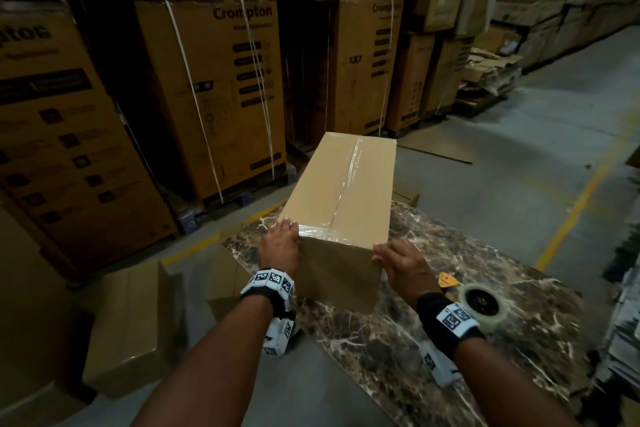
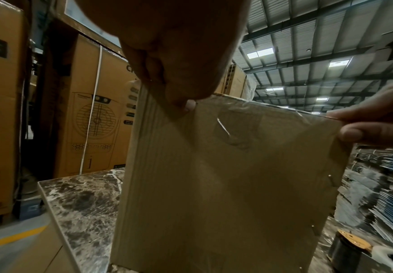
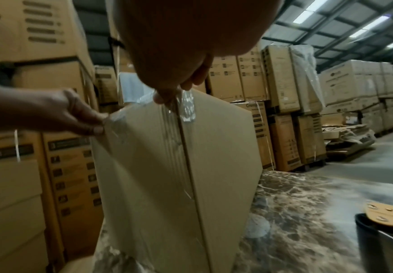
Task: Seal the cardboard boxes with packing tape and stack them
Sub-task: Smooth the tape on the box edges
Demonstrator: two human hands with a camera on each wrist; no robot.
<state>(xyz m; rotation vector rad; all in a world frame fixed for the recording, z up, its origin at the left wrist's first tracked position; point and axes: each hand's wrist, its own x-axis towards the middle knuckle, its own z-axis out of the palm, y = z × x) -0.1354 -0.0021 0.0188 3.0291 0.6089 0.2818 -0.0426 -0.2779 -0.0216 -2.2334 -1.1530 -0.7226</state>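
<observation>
While the box stands on the table at centre frame, you grip it | your left hand pinches near-left top corner | your right hand pinches near-right top corner

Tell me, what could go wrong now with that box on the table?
The tape along the near edge of the cardboard box looks wrinkled, so it might peel later. The tape dispenser sits close beside the right hand; a careless pull back could knock it.
</observation>
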